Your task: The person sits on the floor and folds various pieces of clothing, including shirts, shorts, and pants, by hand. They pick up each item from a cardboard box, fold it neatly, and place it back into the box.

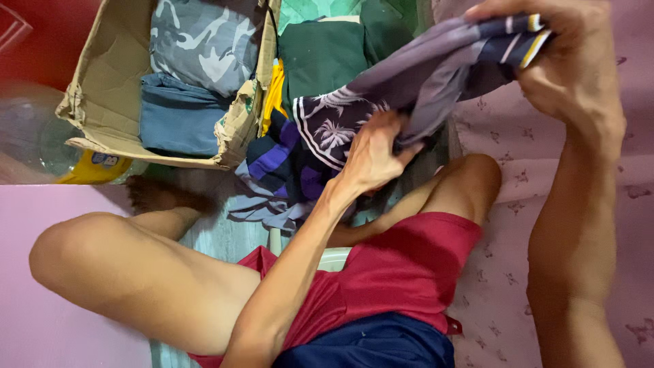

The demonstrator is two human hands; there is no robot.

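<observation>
Fingers of the left hand (371, 153) are closed around the lower part of a grey garment (436, 75), bunching the cloth. Right hand (565, 58) grips the upper end of the same garment, at a dark band with white and yellow stripes, and holds it higher. The garment hangs stretched between both hands, above the person's knees. Under it lies a pile of clothes (293, 163), with a dark cloth printed with white palm trees (330, 123). To the left stands a torn cardboard box (102, 95) with folded clothes inside.
</observation>
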